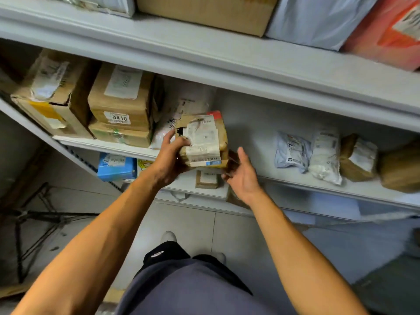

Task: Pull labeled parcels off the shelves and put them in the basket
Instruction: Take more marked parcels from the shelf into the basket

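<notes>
Standing: person at shelving, looking down; dark shorts, pale shoes on light tiled floor (193, 226) nearest camera.
Near left: dark metal-frame stand (38, 219) on floor, blurred.
L hand (169, 160): fingers curled round left edge of brown parcel (203, 142), thumb on its top face; gripping it.
Brown parcel: small cardboard pkg w/ crumpled white label and blue strip at near edge, red patch at far corner; held up in front of middle shelf (295, 185), tilted, label toward camera.
R hand (242, 172): palm up, fingers loosely spread, at parcel's near-right corner; fingertips seem to touch underside, can't tell for sure. Not wrapped round it.
Lower shelf, below hands: blue box (116, 168) at left, small brown box (206, 179) w/ label under held parcel.
Middle shelf, left: stacked brown cartons, one w/ sticker "0410" (119, 118); torn carton w/ yellow tape (52, 103) further left; white poly bag (181, 110) behind held parcel.
Middle shelf, right: grey-blue mailer bag (292, 151), white mailer bag (325, 153) just beside it, then brown wrapped parcels (358, 158) toward right edge.
Top shelf, far: big brown carton (204, 12), pale grey bag (318, 19), red-orange bag (386, 35) at right.
</notes>
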`<state>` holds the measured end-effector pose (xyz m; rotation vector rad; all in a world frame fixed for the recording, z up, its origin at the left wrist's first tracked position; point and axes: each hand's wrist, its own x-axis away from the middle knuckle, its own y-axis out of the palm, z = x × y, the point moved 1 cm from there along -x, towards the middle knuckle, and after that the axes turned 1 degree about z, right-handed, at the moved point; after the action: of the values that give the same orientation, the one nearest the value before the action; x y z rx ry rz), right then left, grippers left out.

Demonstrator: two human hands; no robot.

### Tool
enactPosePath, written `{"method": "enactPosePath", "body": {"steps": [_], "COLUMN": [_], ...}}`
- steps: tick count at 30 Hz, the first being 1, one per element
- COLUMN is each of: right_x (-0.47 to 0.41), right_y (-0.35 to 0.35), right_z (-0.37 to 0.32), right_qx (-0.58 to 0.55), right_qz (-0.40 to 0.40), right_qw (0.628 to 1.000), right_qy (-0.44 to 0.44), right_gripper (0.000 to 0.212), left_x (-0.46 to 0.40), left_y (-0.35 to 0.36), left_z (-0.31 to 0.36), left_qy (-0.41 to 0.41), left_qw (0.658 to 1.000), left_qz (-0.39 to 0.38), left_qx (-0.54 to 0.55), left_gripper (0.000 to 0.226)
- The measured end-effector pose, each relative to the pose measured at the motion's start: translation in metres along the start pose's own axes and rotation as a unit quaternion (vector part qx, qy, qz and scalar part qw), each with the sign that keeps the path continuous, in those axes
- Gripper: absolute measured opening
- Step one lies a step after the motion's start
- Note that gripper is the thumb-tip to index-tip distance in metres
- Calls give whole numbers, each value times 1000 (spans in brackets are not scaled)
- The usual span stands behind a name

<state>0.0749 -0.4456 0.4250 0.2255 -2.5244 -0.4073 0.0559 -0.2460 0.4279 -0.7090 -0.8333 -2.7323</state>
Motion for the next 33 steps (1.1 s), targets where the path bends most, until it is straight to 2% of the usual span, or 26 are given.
{"method": "enactPosePath", "body": {"steps": [1, 3, 6, 9, 11, 14, 16, 17, 19, 21, 22, 23, 25, 27, 30, 33], "right_x": [5, 13, 19, 25, 30, 38, 43, 46, 50, 52, 53, 54, 49, 37, 15, -8], "right_y": [-12, -34, -56, -70, -78, -93, -103, -106, -109, -108, -106, -102, -96, -87, -74, -67], "right_z": [2, 2, 2, -2, 1, 16, 22, 21, 17, 10, 6, 2, -1, 3, 5, 2], "right_qx": [-22, -3, 87, 50, 41, 41, 34, 31, -9, -114, -156, -167, -81, 4, -51, -92], "right_qz": [0, 0, -37, -50, -25, 14, 40, 54, 81, 93, 90, 85, 73, 90, 151, 188], "right_qw": [999, 997, 987, 988, 991, 992, 994, 994, 995, 989, 984, 982, 993, 995, 987, 978], "right_qy": [-29, -78, -133, -137, -126, -117, -97, -87, -53, -5, 11, 22, 38, 36, 0, -18], "right_gripper": [71, 93, 110, 96, 86, 82, 75, 60, 27, 21, 24, 33, 57, 64, 46, 41], "left_x": [2, 8, 14, 12, 5, -1, 3, 6, 9, 6, 1, -4, -12, -16, -21, -25], "left_y": [5, 15, 26, 26, 21, 22, 33, 40, 56, 67, 68, 67, 63, 59, 54, 42], "left_z": [2, 7, 2, -26, -48, -72, -75, -73, -71, -70, -71, -71, -70, -67, -58, -48], "left_qy": [-43, -151, -271, -376, -396, -415, -399, -367, -249, -112, -48, 11, 97, 153, 164, 94], "left_qw": [998, 979, 931, 855, 836, 821, 851, 881, 941, 968, 972, 971, 956, 931, 908, 940], "left_qz": [-15, -79, -203, -325, -353, -364, -327, -295, -215, -160, -140, -122, -119, -145, -131, -74], "left_qx": [36, 114, 135, 150, 140, 148, 94, 43, -81, -156, -180, -207, -250, -298, -364, -320], "left_gripper": [40, 45, 49, 55, 60, 64, 62, 60, 51, 39, 42, 55, 85, 95, 91, 73]}}
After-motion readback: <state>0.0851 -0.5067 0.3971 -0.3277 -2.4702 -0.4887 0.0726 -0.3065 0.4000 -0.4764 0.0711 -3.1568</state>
